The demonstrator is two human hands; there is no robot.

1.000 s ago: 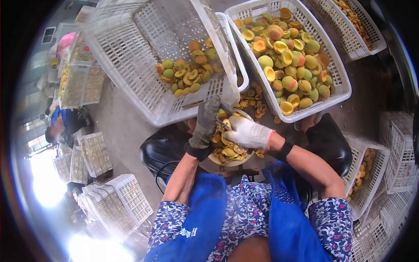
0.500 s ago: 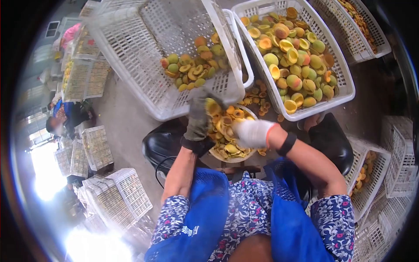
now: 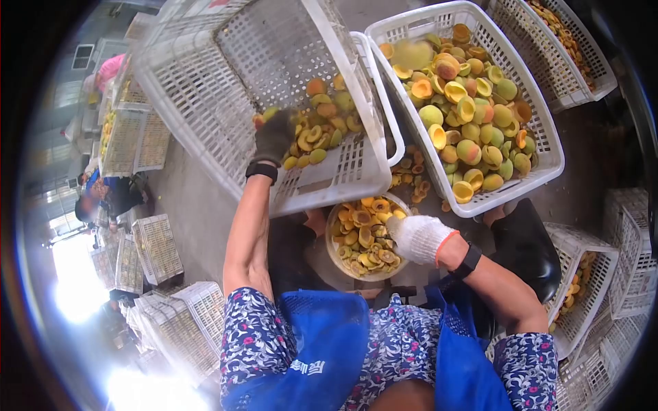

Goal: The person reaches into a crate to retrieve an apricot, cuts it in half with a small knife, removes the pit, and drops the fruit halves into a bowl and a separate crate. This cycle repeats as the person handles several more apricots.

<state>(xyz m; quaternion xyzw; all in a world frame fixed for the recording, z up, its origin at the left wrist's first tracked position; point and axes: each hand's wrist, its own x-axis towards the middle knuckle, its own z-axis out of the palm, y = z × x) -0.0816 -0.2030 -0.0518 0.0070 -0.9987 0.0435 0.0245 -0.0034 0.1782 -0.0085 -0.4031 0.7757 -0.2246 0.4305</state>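
Plenty of stone fruit point(image 3: 321, 140) in the eleven-o'clock crate point(image 3: 325, 194), left hand point(image 3: 274, 137) among it; right hand point(image 3: 421, 240) at full basin point(image 3: 359, 275), four o'clock; both grips impossible to tell; possible spill from a stray knock.

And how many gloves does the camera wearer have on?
2. The dark glove is on the left hand, at the fruit inside the tilted crate; the white glove is on the right hand, by the round tub.

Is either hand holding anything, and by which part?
It cannot be told: the left hand is among fruit in the tilted crate, its grip hidden; the right hand is at the bowl, its grip unclear.
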